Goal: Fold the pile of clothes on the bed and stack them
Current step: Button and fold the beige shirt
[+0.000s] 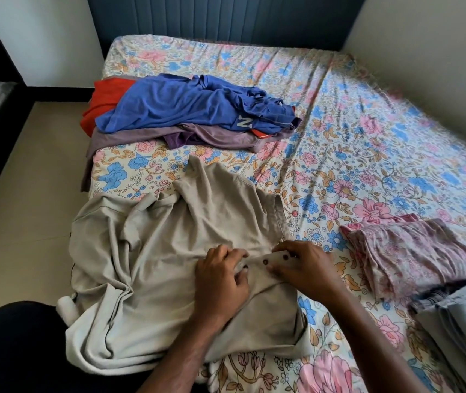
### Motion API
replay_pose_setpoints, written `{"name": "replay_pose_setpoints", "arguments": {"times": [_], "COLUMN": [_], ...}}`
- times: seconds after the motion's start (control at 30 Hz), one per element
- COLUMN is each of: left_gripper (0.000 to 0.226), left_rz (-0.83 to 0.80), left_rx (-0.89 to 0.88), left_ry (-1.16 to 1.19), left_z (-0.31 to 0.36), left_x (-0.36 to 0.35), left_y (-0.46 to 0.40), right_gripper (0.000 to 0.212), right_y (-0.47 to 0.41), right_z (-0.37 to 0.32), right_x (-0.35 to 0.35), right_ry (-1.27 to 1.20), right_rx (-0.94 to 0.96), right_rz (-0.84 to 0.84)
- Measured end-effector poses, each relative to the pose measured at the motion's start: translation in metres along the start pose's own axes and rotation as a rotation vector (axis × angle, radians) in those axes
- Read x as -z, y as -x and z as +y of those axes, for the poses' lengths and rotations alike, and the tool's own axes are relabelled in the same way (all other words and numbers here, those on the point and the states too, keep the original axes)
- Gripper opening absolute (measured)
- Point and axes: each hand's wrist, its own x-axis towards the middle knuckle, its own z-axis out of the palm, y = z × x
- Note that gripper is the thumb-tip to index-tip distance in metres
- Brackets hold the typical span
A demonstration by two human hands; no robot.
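At the near edge of the bed point(368, 143), one beige buttoned shirt point(169, 265) is laid out, crumpled and unfolded, part of it hanging over the bed's left side. Its button placket point(268, 262), with dark buttons, is pinched from both ends: the left hand point(220, 276) is curled on the cloth at the placket's left, and the fingers point(277, 269) of the right hand point(305, 268) are pressed together on the strip at its right. The shirt is judged to be at the buttoning or straightening step, with no fold yet made.

Items judged done: one pink patterned garment point(413, 253), folded, to the right of the shirt and apart from it; a grey folded stack point(461, 321) just beyond it at the frame's right edge, partly cut off.

Items judged left: a loose pile further up the bed, well apart from the shirt, made up of a blue garment point(186, 106) on top, a mauve garment point(212, 136) beneath and an orange garment point(107, 97) at the left.

Progress is judged as under half complete.

Containers: none are seen; all clothes are carried directly on the floral sheet.
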Motion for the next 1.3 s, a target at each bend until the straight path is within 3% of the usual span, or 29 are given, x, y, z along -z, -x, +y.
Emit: {"name": "replay_pose_setpoints", "arguments": {"times": [0.13, 0.3, 0.43, 0.57, 0.63, 0.7, 0.83, 0.93, 1.0, 1.07, 1.23, 1.3], "left_gripper": [0.025, 0.015, 0.015, 0.02, 0.024, 0.027, 0.026, 0.024, 0.021, 0.017, 0.015, 0.015], "left_rz": [-0.067, 0.01, 0.021, 0.019, 0.012, -0.014, -0.04, -0.026, -0.006, 0.03, 0.076, 0.081], "left_rx": [-0.032, -0.118, -0.115, -0.12, -0.126, -0.129, -0.086, -0.091, -0.122, -0.164, -0.208, -0.186], "left_ry": [-0.033, -0.051, -0.071, -0.096, -0.091, -0.081, 0.001, 0.0, -0.013, -0.009, 0.021, 0.061], "left_z": [0.005, 0.0, -0.001, -0.001, 0.002, 0.005, 0.011, 0.013, 0.011, 0.008, 0.002, 0.003], "left_x": [-0.003, -0.008, -0.008, -0.01, -0.01, -0.01, -0.01, -0.014, -0.018, -0.02, -0.023, -0.022], "left_y": [-0.01, -0.002, -0.001, 0.0, -0.001, -0.004, -0.014, -0.014, -0.011, -0.009, -0.005, -0.005], "right_gripper": [0.025, 0.015, 0.018, 0.026, 0.029, 0.022, 0.004, 0.008, 0.032, 0.044, 0.023, 0.01], "right_y": [0.004, 0.009, 0.005, -0.005, -0.014, -0.021, -0.027, -0.03, -0.031, -0.035, -0.035, -0.032], "right_z": [-0.009, 0.008, 0.009, 0.006, 0.004, 0.0, -0.005, 0.001, 0.002, 0.002, -0.006, -0.006], "right_x": [-0.018, -0.041, -0.039, -0.013, -0.006, -0.009, -0.012, -0.01, -0.012, -0.016, -0.02, -0.019], "right_ry": [0.062, -0.166, -0.407, -0.866, -0.823, -0.654, -0.284, -0.477, -0.535, -0.473, -0.433, -0.54], "right_rx": [0.11, 0.239, 0.111, -0.191, -0.282, -0.246, -0.101, -0.127, -0.176, -0.176, -0.083, 0.004], "right_rz": [0.064, 0.242, 0.253, 0.172, 0.12, 0.096, 0.358, 0.292, 0.132, 0.111, 0.429, 0.436]}}
